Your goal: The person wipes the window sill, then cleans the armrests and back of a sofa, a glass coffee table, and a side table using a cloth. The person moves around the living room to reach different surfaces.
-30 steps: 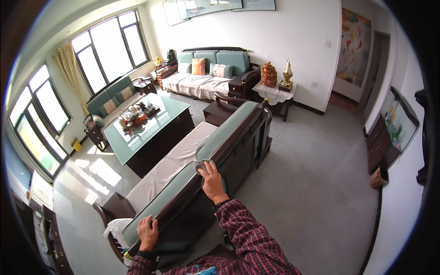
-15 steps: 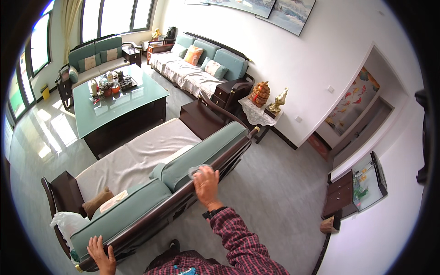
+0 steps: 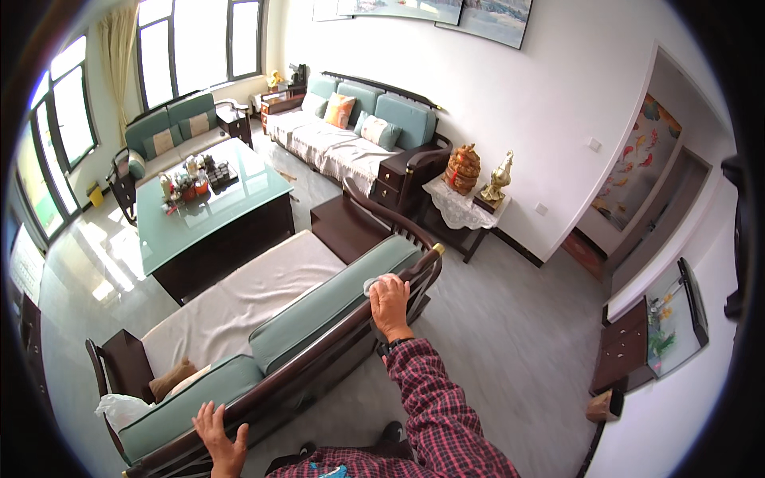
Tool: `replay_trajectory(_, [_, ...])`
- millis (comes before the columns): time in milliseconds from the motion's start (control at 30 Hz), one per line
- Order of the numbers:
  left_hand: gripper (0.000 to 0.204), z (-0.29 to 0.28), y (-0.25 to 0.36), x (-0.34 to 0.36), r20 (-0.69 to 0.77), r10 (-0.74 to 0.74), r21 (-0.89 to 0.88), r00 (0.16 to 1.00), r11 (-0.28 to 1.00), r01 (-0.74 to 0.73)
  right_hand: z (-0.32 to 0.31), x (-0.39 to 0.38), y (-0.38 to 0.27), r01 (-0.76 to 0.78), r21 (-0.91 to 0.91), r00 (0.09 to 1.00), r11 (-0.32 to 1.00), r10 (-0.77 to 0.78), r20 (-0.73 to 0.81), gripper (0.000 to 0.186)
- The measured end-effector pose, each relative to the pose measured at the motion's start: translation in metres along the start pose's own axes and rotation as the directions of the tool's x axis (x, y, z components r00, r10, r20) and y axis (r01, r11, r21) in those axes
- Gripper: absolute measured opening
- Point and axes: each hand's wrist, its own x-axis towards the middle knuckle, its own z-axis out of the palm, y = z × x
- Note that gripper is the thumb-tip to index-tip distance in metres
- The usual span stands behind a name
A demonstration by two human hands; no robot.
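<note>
In front of me stands a sofa with a dark wood frame point(image 3: 291, 364) and green back cushions point(image 3: 335, 307). My right hand point(image 3: 390, 307) is at the top rail near the sofa's right end, its fingers curled round a small, pale grey, rounded thing point(image 3: 370, 286) that looks partly see-through. Most of that thing is hidden under the fingers, so its kind is unclear. My left hand point(image 3: 219, 436), fingers spread and holding nothing, is at the backrest's left part. A white plastic bag point(image 3: 123, 410) lies by the left armrest, near a brown cushion point(image 3: 172, 378).
Beyond the sofa stands a glass-topped table point(image 3: 211, 219) bearing a tea set point(image 3: 215, 171). A longer sofa point(image 3: 327, 143) lines the wall. Right of it, a small side table point(image 3: 458, 213) carries two ornaments. A cabinet point(image 3: 619, 350) stands at the right wall.
My right hand has slid rightward along the sofa's top rail with the pale thing. The left hand has also shifted right, and the whole view has moved a little.
</note>
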Motion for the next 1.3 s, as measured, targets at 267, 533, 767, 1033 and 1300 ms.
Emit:
replay_trajectory(267, [0.086,0.101,0.154,0.116,0.195,0.169,0.031,0.966,0.984,-0.178,-0.004,0.037,0.105,-0.149,0.154,0.989,0.977,0.151,-0.001,0.019])
replay_trajectory(533, [0.069,0.125,0.180,0.136,0.255,0.019,0.145,0.967,0.988,-0.058,0.010,0.065,0.194,-0.053,0.069,0.996,0.996,0.048,0.074,0.021])
replay_trajectory(767, [0.069,0.129,0.173,0.135,0.256,-0.007,0.164,0.967,0.986,-0.036,0.012,0.093,0.238,-0.023,0.096,1.000,0.995,0.024,-0.016,0.019])
replay_trajectory(1033, [0.076,0.134,0.172,0.130,0.222,-0.086,0.208,0.971,0.977,0.039,0.010,0.136,0.288,-0.029,0.216,0.975,0.976,-0.020,0.220,0.016])
replay_trajectory(1300, [0.100,0.157,0.257,0.163,0.195,-0.299,0.274,0.934,0.931,0.241,0.009,0.164,0.309,-0.408,0.531,0.810,0.742,0.026,0.586,0.025])
